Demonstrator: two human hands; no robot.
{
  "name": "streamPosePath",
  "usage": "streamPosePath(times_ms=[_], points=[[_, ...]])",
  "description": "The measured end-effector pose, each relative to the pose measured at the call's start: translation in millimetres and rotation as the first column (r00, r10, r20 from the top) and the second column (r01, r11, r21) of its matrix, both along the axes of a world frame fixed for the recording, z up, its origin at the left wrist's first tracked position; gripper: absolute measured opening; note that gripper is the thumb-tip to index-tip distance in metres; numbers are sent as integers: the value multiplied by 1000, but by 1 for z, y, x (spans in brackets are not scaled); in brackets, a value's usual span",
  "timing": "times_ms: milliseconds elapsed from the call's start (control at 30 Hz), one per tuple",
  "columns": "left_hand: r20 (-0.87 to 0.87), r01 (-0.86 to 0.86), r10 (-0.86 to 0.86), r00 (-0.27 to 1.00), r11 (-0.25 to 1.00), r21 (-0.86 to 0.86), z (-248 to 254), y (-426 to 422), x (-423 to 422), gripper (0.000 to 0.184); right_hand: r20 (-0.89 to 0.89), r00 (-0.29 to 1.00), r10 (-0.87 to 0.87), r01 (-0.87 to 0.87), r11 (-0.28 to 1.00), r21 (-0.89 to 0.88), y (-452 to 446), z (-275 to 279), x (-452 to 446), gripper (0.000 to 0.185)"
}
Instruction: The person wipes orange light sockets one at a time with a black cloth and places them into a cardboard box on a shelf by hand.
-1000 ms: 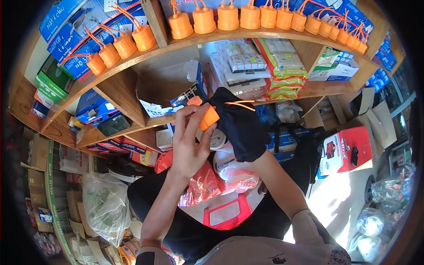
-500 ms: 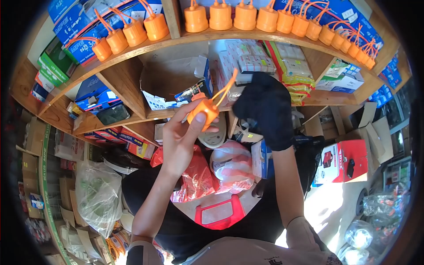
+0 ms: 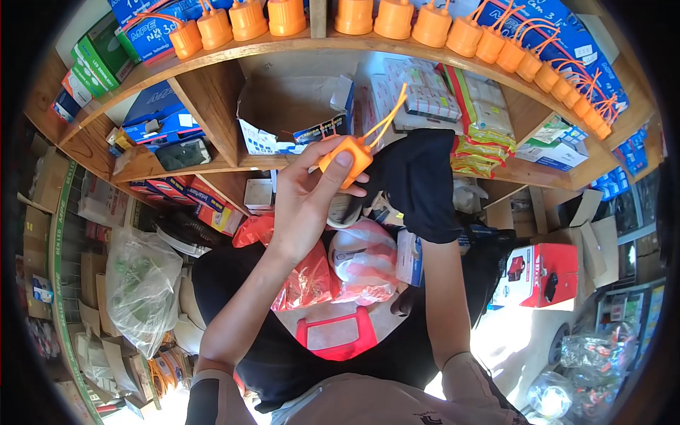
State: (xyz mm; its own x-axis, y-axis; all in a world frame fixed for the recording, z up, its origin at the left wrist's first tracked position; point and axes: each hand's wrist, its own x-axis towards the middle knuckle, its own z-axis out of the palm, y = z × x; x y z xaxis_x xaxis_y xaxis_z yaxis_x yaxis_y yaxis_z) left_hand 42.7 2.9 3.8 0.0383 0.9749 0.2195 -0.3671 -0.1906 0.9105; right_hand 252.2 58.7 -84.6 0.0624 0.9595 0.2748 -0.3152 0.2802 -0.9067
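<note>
One orange socket: the risk here is a slip, guys. The orange socket [image 3: 360,157] hangs in midair from a fingertip pinch, and that smooth rounded body could roll out if the thumb slides off.
Where it'd land: probably the red bag [image 3: 306,278] or the striped bag [image 3: 364,259], both nearer and lower.
Orange wires: they poke up and right, beside the black cloth [image 3: 416,173], so imo a loose fold could snag them and twist the socket round.
Socket row: the lined-up sockets [image 3: 394,18] sit close to the lip of the upper shelf [image 3: 255,49], so a careless bump from below could tip one off.
Left hand: the left hand [image 3: 301,202] is raised just on the near side of the open carton [image 3: 283,106], thumb over the socket's near face, fingers curled behind it. Grip's closed round the body, wires free.
Right forearm: the right forearm [image 3: 445,297] points up and away, nearly straight toward the shelves.
Right hand: buried in black cloth, can't tell if it's open, closed or holding anything.
</note>
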Motion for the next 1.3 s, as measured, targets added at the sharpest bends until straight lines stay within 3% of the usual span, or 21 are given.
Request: streamPosePath(times_ms=[33, 67, 133, 200, 467, 533, 600, 700, 733, 800, 967, 1000, 1067, 1133, 1167, 1200, 1233, 1267, 1300], points=[[-2, -5, 6, 1000, 1000, 1, 1, 0, -2, 40, 541, 814, -212, 23, 942, 334, -9, 18, 1, 36], [17, 19, -19, 1000, 1000, -6, 2, 0, -3, 40, 783, 344, -518, -151, 793, 590, -14, 31, 1, 38], [38, 44, -44, 998, 999, -9, 5, 1, -5, 40, 797, 354, -489, -157, 810, 566, -14, 43, 7, 37], [202, 137, -133, 970, 991, -4, 7, 1, -10, 41, 829, 368, -421, -170, 846, 505, -15, 54, 14, 36], [254, 194, -185, 949, 981, -8, 10, -3, -12, 42, 903, 413, -117, -232, 946, 228, -19, 73, 43, 30], [171, 127, -129, 977, 992, 23, 14, -7, -7, 43, 902, 410, -134, -232, 941, 245, -22, 80, 36, 30], [257, 199, -208, 944, 978, 63, 12, -7, -9, 37, 900, 400, -170, -218, 937, 274, -21, 85, 10, 30], [-133, -47, 85, 987, 962, 269, 8, -6, -4, 44, 895, 384, -227, -182, 931, 315, -25, 92, -6, 30], [-134, -43, 81, 988, 962, 268, 5, -4, -2, 44, 893, 378, -246, -170, 929, 328, -37, 90, -16, 31], [-240, -112, 258, 936, 863, 493, 0, -5, 4, 45, 890, 362, -278, -149, 925, 350, -33, 96, -35, 32], [-324, -72, 264, 908, 862, 502, 2, -5, 4, 40, 879, 321, -352, -102, 910, 401, -40, 104, -53, 36], [-347, -146, 334, 877, 871, 470, -2, -5, 6, 35, 880, 319, -351, -102, 911, 400, -41, 102, -56, 36], [-374, -219, 398, 838, 872, 437, -1, -7, 6, 32, 715, 689, -120, -64, 972, 225, -42, 95, -61, 28], [-541, -204, 251, 803, 968, 146, 10, -10, 3, 33, 366, 927, 81, -104, 994, 41, -44, 85, -65, 21], [-542, -202, 248, 803, 969, 144, 14, -8, -1, 33, 149, 977, 155, -151, 988, -39, -44, 80, -65, 19], [-415, -89, 22, 910, 986, -142, 19, -4, -7, 33, 150, 977, 154, -149, 988, -40, -42, 75, -63, 19], [-217, 73, -171, 961, 915, -396, 21, 0, -12, 34, 506, 861, -53, -28, 988, 152, -38, 69, -61, 16], [-215, 74, -171, 961, 915, -397, 18, 3, -16, 34, 740, 602, -299, 10, 930, 367, -35, 67, -58, 15], [-137, 195, -260, 956, 911, -363, 13, 6, -19, 32, 741, 601, -298, 9, 931, 366, -35, 71, -55, 15]])
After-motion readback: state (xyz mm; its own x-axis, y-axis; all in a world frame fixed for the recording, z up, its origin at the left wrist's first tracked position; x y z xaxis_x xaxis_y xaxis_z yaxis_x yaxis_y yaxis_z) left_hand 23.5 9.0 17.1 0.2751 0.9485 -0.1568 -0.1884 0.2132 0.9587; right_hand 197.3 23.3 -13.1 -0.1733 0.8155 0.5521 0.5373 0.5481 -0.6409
